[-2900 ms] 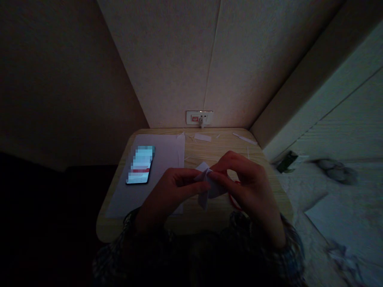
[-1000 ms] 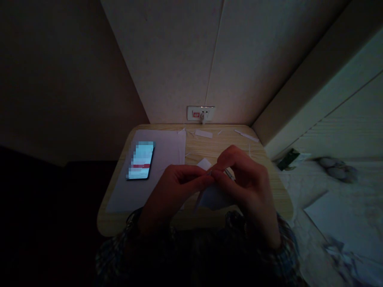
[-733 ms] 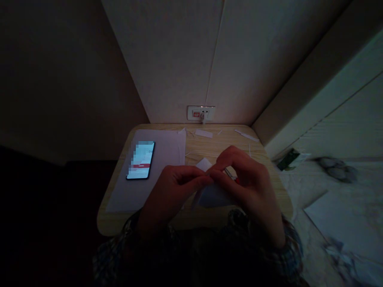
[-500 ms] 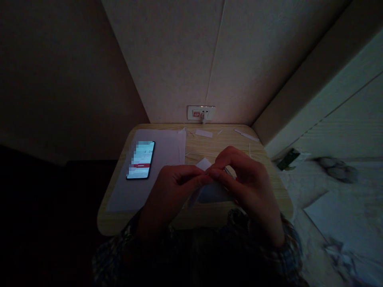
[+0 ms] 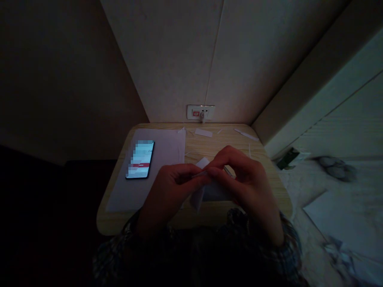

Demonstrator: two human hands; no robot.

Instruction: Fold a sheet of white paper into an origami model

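We have a small piece of folded paper (image 5: 197,199) up between both hands, just above the near half of the bench (image 5: 119,223), right of the stacked sheets. Our left hand (image 5: 172,185) pinches it between thumb and forefinger, and the fingers of our right hand (image 5: 243,173) do the same from the other side, the tips of both hands nearly meeting at a crease. One flap of the paper hangs below our fingertips, pointing down; a pale corner (image 5: 203,162) shows just beyond them, and we cannot tell whether it belongs to the same piece. Behind the curl of our right hand we glimpse a narrow metallic thing (image 5: 229,171), too covered to name. To our left the lit phone (image 5: 140,161) lies face up on the sheets (image 5: 167,147). Along the far edge we have a short paper strip (image 5: 204,132) and, farther right, a longer strip (image 5: 247,134), well apart from each other. On the wall above that edge is a socket plate (image 5: 196,113) with a plug (image 5: 202,115) in it.
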